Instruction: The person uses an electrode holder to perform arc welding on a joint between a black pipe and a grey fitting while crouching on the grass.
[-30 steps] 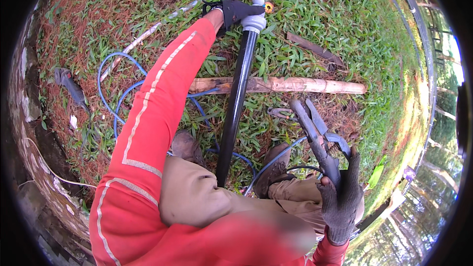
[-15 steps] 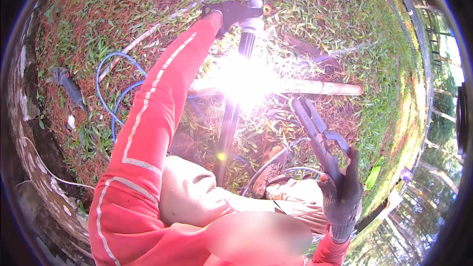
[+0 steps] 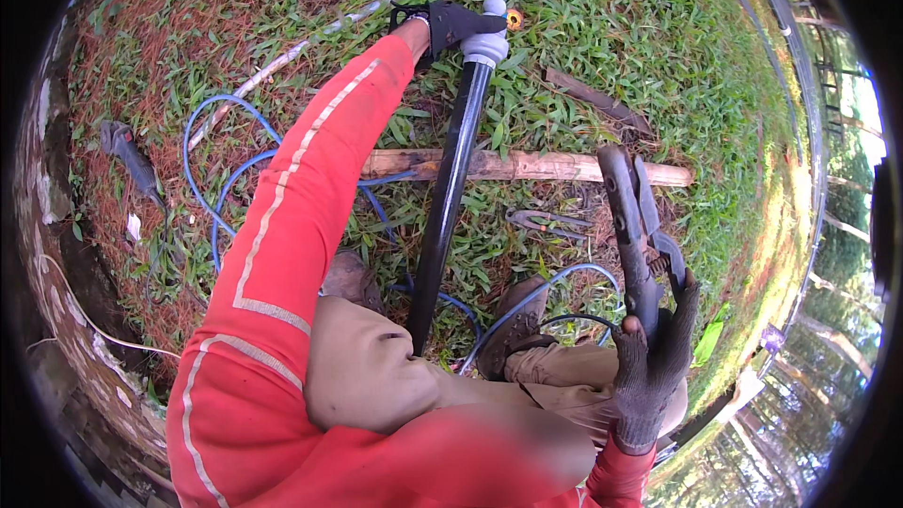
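1. Your left hand (image 3: 450, 23), gloved, is closed around the grey top of the black pipe (image 3: 446, 198) at upper centre
2. Your right hand (image 3: 654, 367), lower right, grips the welding clamp (image 3: 632, 226), well apart from the pipe

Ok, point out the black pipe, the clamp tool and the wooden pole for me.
black pipe (image 3: 450, 198), head view, middle of its shaft.
clamp tool (image 3: 628, 226), head view, on its long dark handle.
wooden pole (image 3: 536, 166), head view, bare middle stretch.
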Demonstrator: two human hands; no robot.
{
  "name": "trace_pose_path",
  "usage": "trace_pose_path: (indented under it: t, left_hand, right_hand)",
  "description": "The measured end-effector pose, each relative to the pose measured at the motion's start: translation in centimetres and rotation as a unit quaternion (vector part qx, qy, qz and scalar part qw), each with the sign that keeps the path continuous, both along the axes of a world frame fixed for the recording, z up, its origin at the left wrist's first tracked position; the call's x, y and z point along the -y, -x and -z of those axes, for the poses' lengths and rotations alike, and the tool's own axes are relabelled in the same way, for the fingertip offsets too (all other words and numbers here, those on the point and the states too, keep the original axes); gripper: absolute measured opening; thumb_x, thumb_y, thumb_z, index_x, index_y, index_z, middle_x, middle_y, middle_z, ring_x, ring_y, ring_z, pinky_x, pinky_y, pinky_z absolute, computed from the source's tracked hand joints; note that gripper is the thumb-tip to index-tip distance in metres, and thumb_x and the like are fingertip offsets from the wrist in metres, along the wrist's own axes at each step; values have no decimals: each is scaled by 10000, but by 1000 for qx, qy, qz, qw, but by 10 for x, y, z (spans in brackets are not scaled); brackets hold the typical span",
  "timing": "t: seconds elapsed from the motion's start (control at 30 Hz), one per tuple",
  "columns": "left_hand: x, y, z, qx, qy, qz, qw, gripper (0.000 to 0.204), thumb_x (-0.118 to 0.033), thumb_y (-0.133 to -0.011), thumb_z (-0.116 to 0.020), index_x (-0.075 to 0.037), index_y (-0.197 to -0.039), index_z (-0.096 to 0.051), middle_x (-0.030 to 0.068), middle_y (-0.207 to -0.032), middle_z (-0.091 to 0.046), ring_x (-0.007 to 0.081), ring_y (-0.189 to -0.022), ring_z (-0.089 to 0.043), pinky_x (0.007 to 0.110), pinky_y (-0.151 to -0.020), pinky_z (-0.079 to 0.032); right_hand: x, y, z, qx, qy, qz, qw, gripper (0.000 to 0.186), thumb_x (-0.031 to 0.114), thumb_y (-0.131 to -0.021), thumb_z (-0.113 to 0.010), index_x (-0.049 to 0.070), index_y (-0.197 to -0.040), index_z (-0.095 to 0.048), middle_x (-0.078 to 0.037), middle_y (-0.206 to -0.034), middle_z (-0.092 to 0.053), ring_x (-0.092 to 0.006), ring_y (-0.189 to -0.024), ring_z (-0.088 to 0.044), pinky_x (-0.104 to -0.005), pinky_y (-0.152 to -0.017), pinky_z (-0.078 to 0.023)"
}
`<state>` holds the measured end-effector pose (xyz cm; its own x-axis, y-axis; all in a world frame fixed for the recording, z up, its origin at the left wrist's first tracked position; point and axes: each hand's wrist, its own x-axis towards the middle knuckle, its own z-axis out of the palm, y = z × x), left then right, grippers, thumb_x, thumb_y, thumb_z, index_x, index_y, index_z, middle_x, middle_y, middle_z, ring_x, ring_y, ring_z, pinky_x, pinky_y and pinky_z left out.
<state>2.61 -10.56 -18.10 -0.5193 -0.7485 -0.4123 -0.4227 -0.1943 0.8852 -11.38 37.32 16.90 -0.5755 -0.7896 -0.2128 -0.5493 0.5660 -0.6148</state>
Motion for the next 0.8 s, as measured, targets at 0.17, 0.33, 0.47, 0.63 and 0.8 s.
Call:
trace_pose_path:
  t: [0.17, 0.33, 0.47, 0.63, 0.8]
  left_hand:
    - [10, -8, 12, -28, -44, 7, 999, 779, -661, -888, -932, -15, -1314, -841, 162, -1328, -811, 231, -1171, -733, 390, -1056, -541]
    - [21, -24, 20, -18, -16, 8, 1000, 892, -721, -865, -927, 14, -1361, -825, 218, -1432, -781, 279, -1288, -722, 435, -1132, -522]
    - [-1, -5, -12, -24, -49, 38, 998, 923, -718, -853, -939, 21, -1390, -809, 231, -1450, -769, 288, -1302, -718, 447, -1157, -516]
    - [1, -6, -7, 31, 65, 23, 997, 700, -661, -918, -907, -61, -1277, -868, 122, -1289, -831, 207, -1129, -737, 386, -1004, -559]
    - [-7, 2, -6, -62, -44, -13, 997, 655, -583, -950, -922, -31, -1296, -848, 132, -1273, -833, 202, -1086, -745, 383, -1009, -570]
  right_hand:
    - [19, -3, 16, 3, 43, -17, 999, 890, 175, -1093, -780, -39, -1799, -283, -96, -1084, -765, -142, -964, -695, -303, -863, -554]
    - [22, 0, 30, -17, 53, -48, 997, 910, 195, -1093, -801, -30, -1804, -279, -87, -1070, -764, -128, -936, -689, -295, -828, -553]
    - [23, 0, 28, -15, 68, -32, 997, 907, 217, -1097, -792, -33, -1803, -279, -80, -1051, -762, -132, -907, -687, -300, -818, -555]
    - [22, 5, 37, -44, 37, -59, 997, 983, 367, -1076, -825, -45, -1787, -286, -157, -999, -800, -215, -886, -791, -384, -812, -613]
    - [21, 8, 40, -100, 51, -90, 990, 977, 368, -1076, -821, -53, -1781, -292, -164, -1007, -805, -229, -903, -806, -384, -819, -615]
